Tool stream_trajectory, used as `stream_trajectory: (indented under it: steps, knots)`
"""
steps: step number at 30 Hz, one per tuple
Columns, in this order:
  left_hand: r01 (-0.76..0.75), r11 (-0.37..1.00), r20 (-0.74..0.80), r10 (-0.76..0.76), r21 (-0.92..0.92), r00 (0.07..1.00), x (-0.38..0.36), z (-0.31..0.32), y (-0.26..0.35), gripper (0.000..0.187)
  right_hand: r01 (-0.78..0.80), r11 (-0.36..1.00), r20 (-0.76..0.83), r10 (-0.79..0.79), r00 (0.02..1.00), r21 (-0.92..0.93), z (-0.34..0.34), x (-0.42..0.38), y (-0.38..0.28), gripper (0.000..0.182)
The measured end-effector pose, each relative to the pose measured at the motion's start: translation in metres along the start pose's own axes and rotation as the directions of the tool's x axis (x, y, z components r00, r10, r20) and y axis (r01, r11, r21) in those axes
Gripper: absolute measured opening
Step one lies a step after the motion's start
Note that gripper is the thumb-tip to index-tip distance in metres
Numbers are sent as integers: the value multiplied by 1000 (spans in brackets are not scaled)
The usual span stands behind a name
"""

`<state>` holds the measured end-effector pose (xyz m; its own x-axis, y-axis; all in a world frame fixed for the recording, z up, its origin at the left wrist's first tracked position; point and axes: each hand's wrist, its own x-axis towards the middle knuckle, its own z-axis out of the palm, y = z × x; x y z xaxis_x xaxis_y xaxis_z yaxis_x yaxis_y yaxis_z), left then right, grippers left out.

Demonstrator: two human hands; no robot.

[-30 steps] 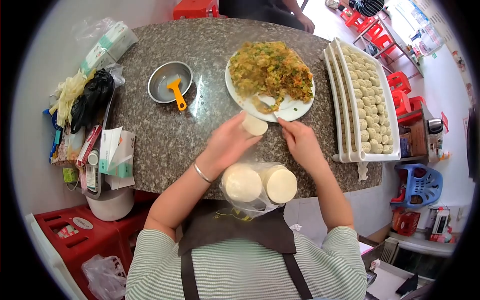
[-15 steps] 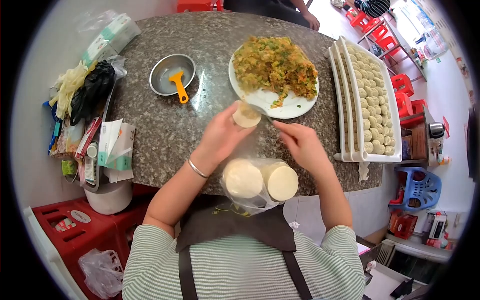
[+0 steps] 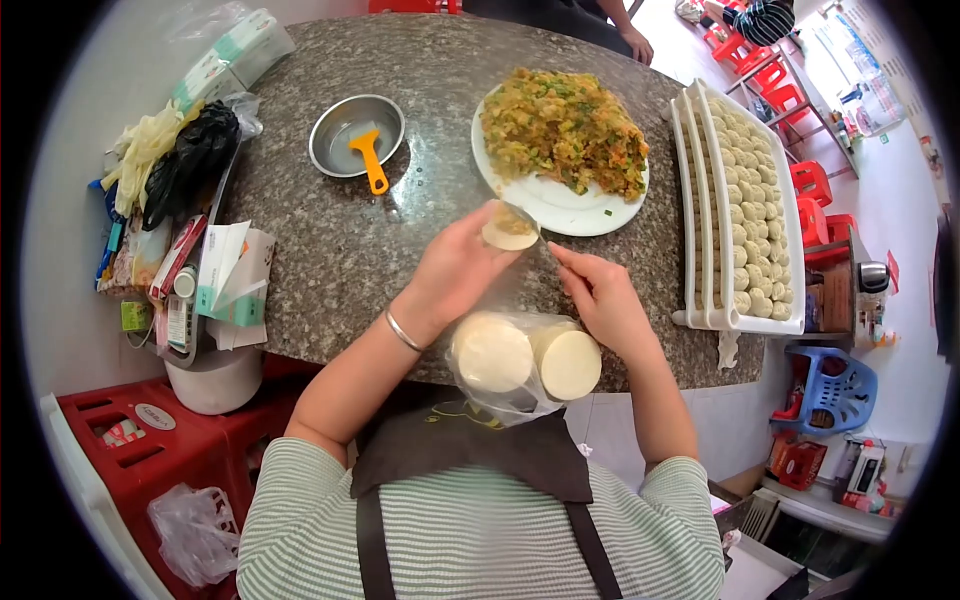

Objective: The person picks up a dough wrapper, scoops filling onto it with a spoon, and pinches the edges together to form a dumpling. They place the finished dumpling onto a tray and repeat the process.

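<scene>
Moved from the plate [image 3: 575,218] since a second ago, the utensil [image 3: 544,237] is gripped by the right hand [image 3: 600,296] at the wrapper [image 3: 503,239], which is held, filling [image 3: 514,222] on it, by the left hand [image 3: 455,265] above the bench [image 3: 320,250].

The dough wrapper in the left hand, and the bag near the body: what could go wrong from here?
The utensil in the right hand is at the filling on the dough wrapper; a hard push might tear it.

Filling lies close to the wrapper's far edge, so some could drop past the left hand.

The plastic bag seems to reach past the near edge of the table, so a bump might pull it off.
</scene>
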<state>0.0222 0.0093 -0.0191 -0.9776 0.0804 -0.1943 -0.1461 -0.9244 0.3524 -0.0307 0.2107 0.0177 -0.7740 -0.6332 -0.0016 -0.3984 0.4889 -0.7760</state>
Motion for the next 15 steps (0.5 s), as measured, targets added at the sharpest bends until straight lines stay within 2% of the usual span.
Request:
stream_trajectory:
  steps: [4, 6, 7, 9, 10, 11, 12, 14, 15]
  knots:
    - [-43, 999, -42, 44, 16, 998, 0, -2, 2, 38, 124, 986, 19, -123, 992, -112, -3, -3, 5, 34]
    - [-46, 998, -67, 48, 32, 997, -5, -2, 7, 39, -16, 999, -54, 18, 998, 30, -11, -4, 5, 33]
    - [-30, 999, -98, 33, 34, 995, -10, 1, 11, 39, -24, 992, -92, 13, 996, -123, -16, -2, 8, 31]
    - [-6, 999, -124, 11, 41, 992, -16, 10, 13, 40, -23, 983, -148, -4, 989, -181, -16, 5, 15, 30]
    - [-78, 960, -54, 96, 269, 994, -17, 16, 10, 42, -28, 971, -203, -22, 979, -238, -15, 8, 21, 28]
    - [-160, 865, 38, 161, 475, 986, -15, 22, 8, 44, -23, 958, -217, -41, 975, -286, -13, 14, 27, 25]
    - [-156, 863, 48, 152, 480, 987, -11, 25, 7, 44, -29, 958, -231, -39, 972, -285, -12, 18, 29, 25]
    - [-269, 811, 130, 236, 519, 963, -3, 31, 6, 48, -3, 929, -254, -99, 962, -371, -10, 25, 27, 23]
    - [-267, 810, 138, 229, 522, 964, 0, 35, 7, 48, 61, 938, -277, -162, 947, -341, -11, 29, 22, 19]
